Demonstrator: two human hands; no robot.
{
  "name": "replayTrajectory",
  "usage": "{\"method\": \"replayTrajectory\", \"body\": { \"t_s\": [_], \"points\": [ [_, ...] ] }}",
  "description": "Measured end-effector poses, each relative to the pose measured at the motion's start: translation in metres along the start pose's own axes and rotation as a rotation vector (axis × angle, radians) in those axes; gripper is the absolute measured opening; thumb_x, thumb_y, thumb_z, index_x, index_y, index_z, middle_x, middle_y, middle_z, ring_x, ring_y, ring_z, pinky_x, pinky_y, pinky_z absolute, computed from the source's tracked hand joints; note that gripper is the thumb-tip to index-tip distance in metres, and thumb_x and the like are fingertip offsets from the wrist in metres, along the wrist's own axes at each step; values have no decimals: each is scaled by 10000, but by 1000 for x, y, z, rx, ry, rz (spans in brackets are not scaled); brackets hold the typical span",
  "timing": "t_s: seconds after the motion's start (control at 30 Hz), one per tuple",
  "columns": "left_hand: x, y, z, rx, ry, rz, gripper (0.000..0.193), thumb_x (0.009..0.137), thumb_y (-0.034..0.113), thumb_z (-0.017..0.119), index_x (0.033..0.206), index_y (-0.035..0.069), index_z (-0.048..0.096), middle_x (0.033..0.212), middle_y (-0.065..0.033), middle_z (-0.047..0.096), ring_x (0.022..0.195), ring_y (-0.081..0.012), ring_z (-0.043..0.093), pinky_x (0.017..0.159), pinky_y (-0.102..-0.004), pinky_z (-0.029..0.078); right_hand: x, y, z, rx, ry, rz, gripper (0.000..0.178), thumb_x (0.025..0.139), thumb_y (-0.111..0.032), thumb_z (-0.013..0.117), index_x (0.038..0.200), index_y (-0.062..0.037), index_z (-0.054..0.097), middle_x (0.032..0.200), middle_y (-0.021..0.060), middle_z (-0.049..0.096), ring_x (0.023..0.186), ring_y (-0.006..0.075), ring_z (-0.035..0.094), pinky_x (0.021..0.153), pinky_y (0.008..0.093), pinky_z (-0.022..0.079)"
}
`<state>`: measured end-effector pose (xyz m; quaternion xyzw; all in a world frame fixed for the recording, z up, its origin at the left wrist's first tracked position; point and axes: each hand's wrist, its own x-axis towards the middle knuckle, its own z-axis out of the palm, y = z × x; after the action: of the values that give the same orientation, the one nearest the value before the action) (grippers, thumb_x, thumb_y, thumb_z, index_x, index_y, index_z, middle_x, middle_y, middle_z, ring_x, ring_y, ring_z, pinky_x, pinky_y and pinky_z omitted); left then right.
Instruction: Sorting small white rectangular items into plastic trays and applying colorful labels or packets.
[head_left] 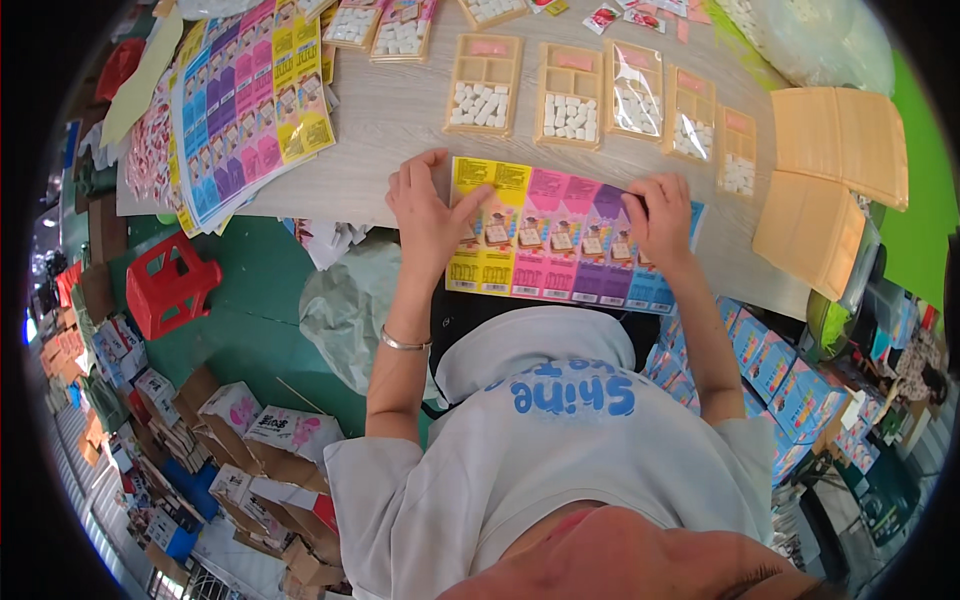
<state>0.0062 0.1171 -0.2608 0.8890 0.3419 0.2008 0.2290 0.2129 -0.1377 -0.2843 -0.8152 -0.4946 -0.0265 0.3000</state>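
A printed cardboard sheet, with yellow, pink, purple and blue panels, lies at the table's front edge and reaches out over my lap. My left hand is at its left side, fingers spread on the tabletop and thumb resting across the yellow panel. Over the sheet's upper right part, my right hand has bent fingers closed on the purple and blue end. Just beyond the sheet stand clear-lidded trays of white pieces, among them one tray above its left end and another tray beside it.
A stack of similar printed sheets lies at the table's left. Beige plastic trays are piled at the right edge, near a clear bag. On the green floor are a red stool and cardboard boxes; blue cartons stand to my right.
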Motion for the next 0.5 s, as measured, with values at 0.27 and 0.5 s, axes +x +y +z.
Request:
{"method": "replayTrajectory", "body": {
  "t_s": [0.27, 0.5],
  "points": [
    [-11, -4, 5, -1054, -211, -294, 136, 1017, 110, 629, 1038, -15, 678, 830, 43, 645, 719, -5, 535, 638, -187, 453, 43, -62, -3, 122, 67, -178, 289, 799, -82, 760, 1085, -72, 721, 1007, 97, 653, 990, 300, 602, 874, 413, 479],
    [-13, 0, 8, -1093, -155, -408, 157, 998, 102, 636, 991, -32, 717, 769, 39, 637, 690, -15, 531, 601, -192, 434, 83, -113, 66, 212, 88, -296, 375, 744, -123, 814, 1114, -104, 752, 1040, 18, 690, 986, 235, 618, 874, 394, 471]
  ]
}}
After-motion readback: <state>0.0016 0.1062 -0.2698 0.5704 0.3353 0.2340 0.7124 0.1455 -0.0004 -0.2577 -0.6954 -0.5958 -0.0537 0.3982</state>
